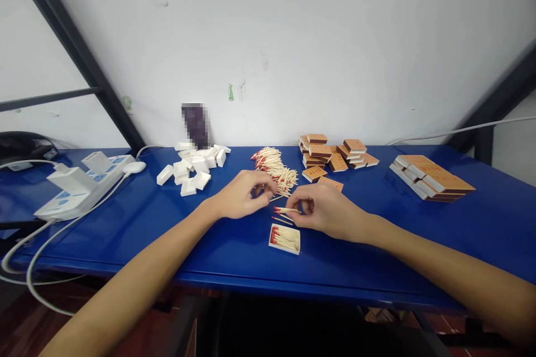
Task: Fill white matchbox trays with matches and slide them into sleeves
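Gathering, I'd say from here: right hand (324, 206) pinches thin red-tipped wooden matchsticks (283, 210); left hand (242, 195) curls part-open, hold unclear; next calls for steady pinching

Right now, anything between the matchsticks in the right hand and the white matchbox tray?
At least one loose matchstick, low on the blue desktop between the right hand's pinched matchsticks and the white matchbox tray. Nothing taller visible.
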Available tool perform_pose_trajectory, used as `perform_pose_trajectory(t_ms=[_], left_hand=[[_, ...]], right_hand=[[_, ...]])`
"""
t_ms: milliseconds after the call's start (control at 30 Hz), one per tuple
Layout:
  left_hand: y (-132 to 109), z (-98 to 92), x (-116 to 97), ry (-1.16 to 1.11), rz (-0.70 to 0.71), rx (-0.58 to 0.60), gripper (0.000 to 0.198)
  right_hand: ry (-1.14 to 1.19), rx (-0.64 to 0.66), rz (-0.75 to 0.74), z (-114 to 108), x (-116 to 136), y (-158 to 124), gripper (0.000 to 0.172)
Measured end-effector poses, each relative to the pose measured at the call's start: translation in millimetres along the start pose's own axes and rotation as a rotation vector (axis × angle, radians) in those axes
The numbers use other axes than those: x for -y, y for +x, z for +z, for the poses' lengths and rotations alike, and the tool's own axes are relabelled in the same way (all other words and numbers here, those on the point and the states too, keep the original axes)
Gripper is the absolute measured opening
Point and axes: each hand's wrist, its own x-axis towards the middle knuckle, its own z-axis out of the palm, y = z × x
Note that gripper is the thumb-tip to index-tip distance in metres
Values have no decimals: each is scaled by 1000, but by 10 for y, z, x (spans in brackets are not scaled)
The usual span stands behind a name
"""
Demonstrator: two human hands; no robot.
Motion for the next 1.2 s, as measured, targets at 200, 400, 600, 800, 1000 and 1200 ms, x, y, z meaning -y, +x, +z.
perform_pose_trajectory(t_ms=[200,400,600,800,1000,1200], left_hand=[[-9,4,111,272,-23,97,16],[8,45,90,327,-4,170,19],[19,44,88,310,-29,199,13],[4,76,94,341,-95,217,10],[-33,7,90,273,-101,225,16],[-15,-180,-25,-255,-170,192,23]], right_hand=[[28,93,-22,14,209,-88,7],[-10,119,-49,53,220,-113,7],[-47,161,-9,45,253,-114,9],[-76,95,10,2,219,-93,14],[-186,89,38,-67,35,-31,12],[-122,130,79,-13,-50,-8,18]])
